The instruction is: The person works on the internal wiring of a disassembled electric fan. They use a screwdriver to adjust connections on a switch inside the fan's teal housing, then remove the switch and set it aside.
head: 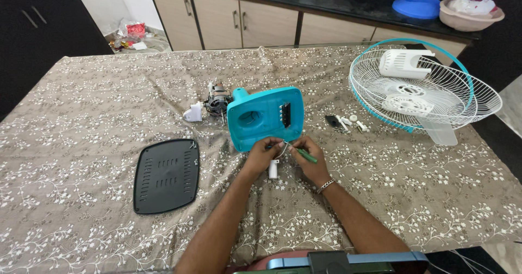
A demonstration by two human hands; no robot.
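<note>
A turquoise plastic fan base point(265, 116) lies on the table with a black switch block on its right side. My left hand point(262, 154) pinches thin white wires at the base's near edge. My right hand point(309, 158), with a bracelet on the wrist, holds a green-handled screwdriver point(306, 155) whose tip points toward those wires. A small white cylindrical part point(273, 169) hangs from the wires between my hands. Behind the base sits the fan motor point(217, 101) with a white piece point(193, 113) beside it.
A black vented cover plate point(166, 175) lies at the left. White wire fan guards point(424, 91) with a turquoise rim, a white housing and blades sit at the right. Small loose parts point(345, 122) lie between guards and base. A counter with bowls stands behind.
</note>
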